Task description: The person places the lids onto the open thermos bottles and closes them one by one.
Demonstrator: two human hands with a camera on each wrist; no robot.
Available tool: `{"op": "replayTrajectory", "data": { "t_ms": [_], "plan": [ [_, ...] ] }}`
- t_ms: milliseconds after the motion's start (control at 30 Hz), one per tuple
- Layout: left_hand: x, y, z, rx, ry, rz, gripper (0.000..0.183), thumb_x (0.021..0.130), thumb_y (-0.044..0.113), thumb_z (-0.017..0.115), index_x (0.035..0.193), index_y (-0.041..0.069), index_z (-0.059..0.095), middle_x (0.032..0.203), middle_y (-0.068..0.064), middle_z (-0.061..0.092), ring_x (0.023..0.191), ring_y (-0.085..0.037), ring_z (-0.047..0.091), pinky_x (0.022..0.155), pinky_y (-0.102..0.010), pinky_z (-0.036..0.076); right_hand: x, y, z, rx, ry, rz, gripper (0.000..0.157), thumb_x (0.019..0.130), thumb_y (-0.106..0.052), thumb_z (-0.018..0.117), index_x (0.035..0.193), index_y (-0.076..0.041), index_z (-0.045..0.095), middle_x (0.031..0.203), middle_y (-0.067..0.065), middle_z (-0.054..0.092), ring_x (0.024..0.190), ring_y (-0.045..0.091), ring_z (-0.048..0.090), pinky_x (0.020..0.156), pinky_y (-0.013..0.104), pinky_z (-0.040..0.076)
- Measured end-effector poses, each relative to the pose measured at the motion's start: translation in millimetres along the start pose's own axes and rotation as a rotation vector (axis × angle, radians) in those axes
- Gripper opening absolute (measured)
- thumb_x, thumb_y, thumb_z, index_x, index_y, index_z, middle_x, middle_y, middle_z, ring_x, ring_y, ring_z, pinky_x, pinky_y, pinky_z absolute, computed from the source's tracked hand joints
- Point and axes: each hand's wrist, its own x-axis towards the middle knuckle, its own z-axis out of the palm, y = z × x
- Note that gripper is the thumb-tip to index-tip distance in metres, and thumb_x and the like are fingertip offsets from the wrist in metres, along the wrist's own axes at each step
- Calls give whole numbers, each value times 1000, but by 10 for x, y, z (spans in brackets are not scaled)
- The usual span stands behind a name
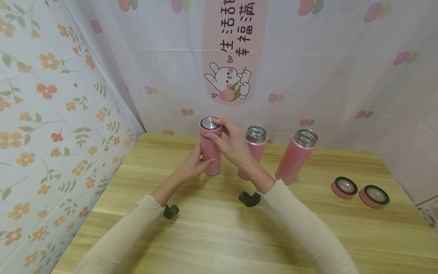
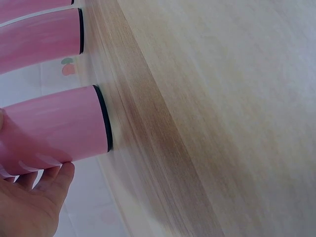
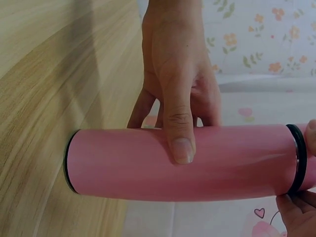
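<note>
A pink thermos bottle [image 1: 209, 150] stands upright at the back left of the table, capped by a pink lid [image 1: 209, 123] with a steel disc on top. My left hand [image 1: 191, 167] grips its body from the left, the thumb lying across the front in the right wrist view. With thumb and fingers, my right hand [image 1: 234, 142] holds the lid at its rim. A dark ring marks the seam below the lid. To the right, a second pink bottle [image 1: 254, 150] and a third pink bottle [image 1: 292, 161] stand uncapped, their steel mouths showing.
Two loose pink lids, a nearer lid [image 1: 374, 196] and a farther lid [image 1: 344, 187], lie on the right of the wooden table [image 1: 205, 236]. A printed curtain [image 1: 164, 68] hangs behind the back edge, and a flowered cloth [image 1: 51, 133] hangs on the left.
</note>
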Motion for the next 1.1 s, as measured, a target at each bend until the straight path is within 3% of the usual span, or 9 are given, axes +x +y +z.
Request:
{"op": "replayTrajectory", "data": {
  "t_ms": [67,167,300,400,533,733,967,1100],
  "plan": [
    [-9,86,-15,-14,-8,-11,68,92,8,59,143,4,14,135,-17,39,120,-31,44,90,-41,45,0,2,1,1,3,-6,45,81,-19,74,120,-4,56,119,2,59,113,11,52,96,31,40],
    [-11,53,-12,-10,-9,-13,69,92,11,60,144,8,13,136,-14,39,121,-28,44,90,-38,45,0,-41,0,10,10,-26,43,81,-15,74,118,-1,56,118,6,59,112,15,54,96,33,40],
    [15,-139,12,6,5,-6,69,92,19,60,144,16,14,136,-7,40,120,-23,45,89,-35,46,1,-226,-30,24,14,-19,40,80,-3,73,115,6,55,115,15,59,111,23,55,96,32,40],
    [31,-193,23,24,12,-17,69,92,20,62,143,16,15,135,-5,41,120,-20,45,89,-34,45,2,-335,-49,28,12,-11,40,79,2,72,114,9,54,114,19,59,110,27,55,96,32,40],
    [23,-109,22,31,18,4,69,91,14,62,143,11,16,135,-11,41,120,-26,45,89,-40,45,-2,-322,-43,34,17,-35,41,79,2,72,115,9,54,112,21,59,109,30,56,95,33,40],
    [-21,144,-17,9,3,17,66,91,5,60,141,1,17,134,-18,40,121,-30,44,91,-42,44,-12,-89,10,6,31,-44,43,80,-7,74,118,2,56,116,13,60,110,22,55,94,33,41],
    [-33,169,-25,3,-3,29,67,91,2,60,141,0,16,135,-18,38,121,-29,44,93,-42,42,-32,-20,32,-24,30,12,42,82,-21,72,120,-9,57,121,-2,59,113,8,52,95,33,41],
    [-31,156,-23,-3,0,31,69,91,2,60,142,1,14,136,-17,38,121,-29,44,93,-42,42,-41,-27,47,-58,40,22,44,82,-23,73,121,-10,56,121,-3,58,112,7,52,93,30,42]
  ]
}}
